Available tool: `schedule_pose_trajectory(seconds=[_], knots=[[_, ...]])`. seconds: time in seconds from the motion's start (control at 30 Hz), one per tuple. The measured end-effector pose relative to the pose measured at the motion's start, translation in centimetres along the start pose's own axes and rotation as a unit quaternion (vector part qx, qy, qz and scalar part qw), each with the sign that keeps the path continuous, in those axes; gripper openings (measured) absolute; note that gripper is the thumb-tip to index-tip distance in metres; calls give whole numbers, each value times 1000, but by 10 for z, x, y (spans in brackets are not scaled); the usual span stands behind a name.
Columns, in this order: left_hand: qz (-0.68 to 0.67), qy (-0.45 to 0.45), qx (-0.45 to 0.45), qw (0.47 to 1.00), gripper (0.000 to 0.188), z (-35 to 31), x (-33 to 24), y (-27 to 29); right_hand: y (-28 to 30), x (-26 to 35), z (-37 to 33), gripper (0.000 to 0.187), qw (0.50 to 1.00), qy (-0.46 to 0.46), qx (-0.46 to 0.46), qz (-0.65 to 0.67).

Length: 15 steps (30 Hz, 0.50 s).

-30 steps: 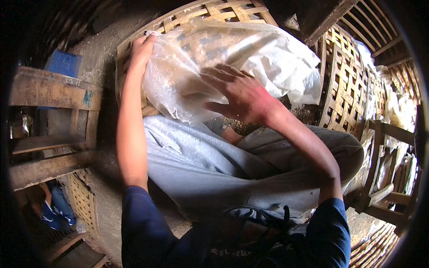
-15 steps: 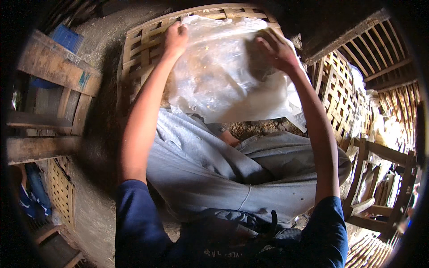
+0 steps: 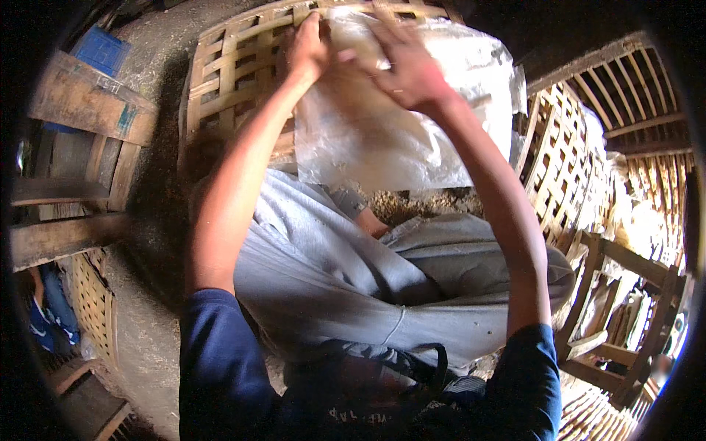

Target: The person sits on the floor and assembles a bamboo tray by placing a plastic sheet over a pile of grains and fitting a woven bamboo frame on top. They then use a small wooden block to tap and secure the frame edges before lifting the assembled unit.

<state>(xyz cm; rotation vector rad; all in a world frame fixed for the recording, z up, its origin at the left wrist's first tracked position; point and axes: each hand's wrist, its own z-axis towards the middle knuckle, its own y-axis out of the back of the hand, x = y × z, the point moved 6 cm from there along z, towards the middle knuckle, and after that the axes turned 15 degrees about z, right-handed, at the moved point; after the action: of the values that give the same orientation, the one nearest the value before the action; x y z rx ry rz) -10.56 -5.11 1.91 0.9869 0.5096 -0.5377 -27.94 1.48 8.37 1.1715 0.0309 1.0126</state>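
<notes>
A clear, wrinkled plastic sheet (image 3: 456,81) lies over a woven bamboo panel (image 3: 232,81) in front of my crossed legs. At the sheet's far left edge, my left hand (image 3: 307,53) is closed, its fingers pinching the plastic. My right hand (image 3: 407,70) is over the sheet's upper part, close to the left one, fingers spread and somewhat blurred. It appears to lie flat against the plastic, holding nothing.
Grey trousers (image 3: 331,257) cover my folded legs. Wooden frames (image 3: 95,110) and a blue crate (image 3: 101,50) stand at left. More woven bamboo panels (image 3: 559,158) lean at right, near a wooden chair-like frame (image 3: 625,316). Grainy bits (image 3: 412,202) litter the ground.
My right hand has swept left across the sheet toward my left hand. The left hand has shifted slightly farther and right. The sheet now lies flatter, more of its right side showing.
</notes>
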Motion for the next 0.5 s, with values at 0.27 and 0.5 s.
schedule_pose_trajectory(seconds=[0.27,0.5], knots=[[203,-48,131,969,50,-14,-11,1,-29,53,-68,76,986,40,162,-27],[226,-37,49,972,38,-14,-31,12,48,37,-84,36,993,2,98,-61]])
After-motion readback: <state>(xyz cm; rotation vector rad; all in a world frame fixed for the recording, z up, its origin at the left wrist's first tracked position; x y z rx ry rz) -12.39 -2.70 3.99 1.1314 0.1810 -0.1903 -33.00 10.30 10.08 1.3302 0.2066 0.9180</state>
